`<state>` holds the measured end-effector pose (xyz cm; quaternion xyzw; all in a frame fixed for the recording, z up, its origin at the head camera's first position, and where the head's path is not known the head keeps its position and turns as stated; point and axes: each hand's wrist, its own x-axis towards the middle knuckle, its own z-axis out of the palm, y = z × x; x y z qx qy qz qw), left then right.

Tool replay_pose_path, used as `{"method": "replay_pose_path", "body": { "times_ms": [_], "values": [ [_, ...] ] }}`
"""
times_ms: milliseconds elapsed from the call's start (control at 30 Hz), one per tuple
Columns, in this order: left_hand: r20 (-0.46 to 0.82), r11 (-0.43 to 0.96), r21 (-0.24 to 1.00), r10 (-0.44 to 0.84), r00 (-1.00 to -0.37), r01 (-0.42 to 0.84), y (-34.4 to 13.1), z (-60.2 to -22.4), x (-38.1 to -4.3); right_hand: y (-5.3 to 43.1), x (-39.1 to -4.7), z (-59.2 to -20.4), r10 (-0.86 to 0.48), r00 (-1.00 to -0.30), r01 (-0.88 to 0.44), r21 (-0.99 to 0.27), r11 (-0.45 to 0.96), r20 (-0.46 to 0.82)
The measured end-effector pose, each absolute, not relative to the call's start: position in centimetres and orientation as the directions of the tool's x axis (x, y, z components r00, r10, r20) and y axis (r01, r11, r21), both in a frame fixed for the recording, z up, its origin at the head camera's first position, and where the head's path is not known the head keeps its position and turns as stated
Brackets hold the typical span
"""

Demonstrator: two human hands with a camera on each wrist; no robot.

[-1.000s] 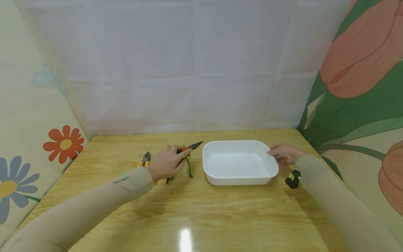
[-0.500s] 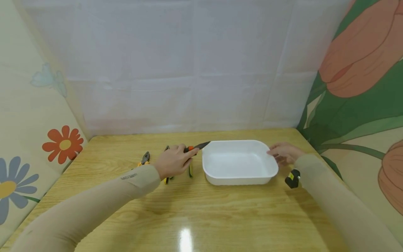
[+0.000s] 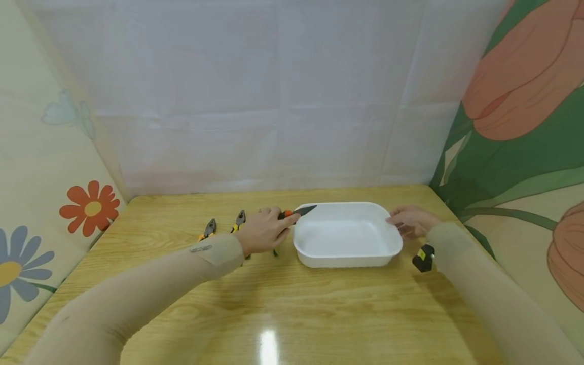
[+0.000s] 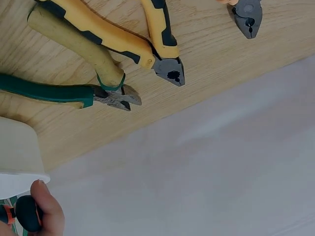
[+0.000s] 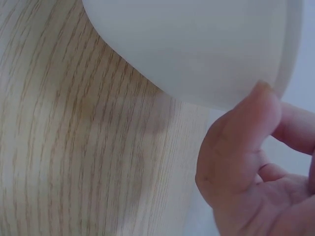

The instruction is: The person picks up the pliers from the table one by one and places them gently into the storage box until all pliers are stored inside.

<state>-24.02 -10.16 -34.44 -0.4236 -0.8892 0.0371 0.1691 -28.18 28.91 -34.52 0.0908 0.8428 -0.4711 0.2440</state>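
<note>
My left hand (image 3: 264,230) grips what look like long-nose pliers (image 3: 306,210), with black-and-orange handles and a dark pointed tip. The tip reaches over the left rim of a white rectangular tub (image 3: 347,261). In the left wrist view a rounded dark handle end (image 4: 28,214) shows beside the thumb; the rest of the handles is mostly hidden by the fingers. My right hand (image 3: 412,221) pinches the tub's right end. Its thumb (image 5: 263,101) lies against the outer wall near the rim, in the right wrist view. Inside, the tub's visible floor is bare white.
Left of the tub lie yellow-and-black pliers (image 4: 167,71), cutters with a green-and-yellow grip (image 4: 54,93) and another pair of pliers (image 3: 210,227) with orange handles. The wooden table (image 3: 292,309) meets a white sheet (image 3: 274,101) at the back, with flower-print panels at both sides.
My left hand has moved right with the long-nose pliers, bringing their tip from left of the tub to over its rim. My right hand and the tub have stayed in place.
</note>
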Motion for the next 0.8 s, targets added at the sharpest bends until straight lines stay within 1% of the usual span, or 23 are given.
{"method": "replay_pose_path", "body": {
  "times_ms": [300,567,667,800],
  "values": [
    [0.205,0.644,-0.215,0.765,-0.611,0.734,-8.9,-34.1,-24.5,28.8,-28.1,-34.4,-0.076,-0.863,0.388,-0.751,0.534,-0.500],
    [0.179,0.605,-0.224,0.796,-0.578,0.764,-7.9,-34.1,-25.3,28.9,-27.9,-34.2,-0.082,-0.866,0.377,-0.751,0.542,-0.494],
    [0.165,0.600,-0.215,0.800,-0.576,0.771,-7.4,-34.1,-25.5,28.8,-27.9,-34.2,-0.086,-0.868,0.371,-0.754,0.542,-0.489],
    [0.142,0.588,-0.256,0.808,-0.572,0.767,-6.7,-33.9,-25.6,28.8,-27.9,-34.3,-0.088,-0.869,0.366,-0.754,0.545,-0.486]
  ]
}}
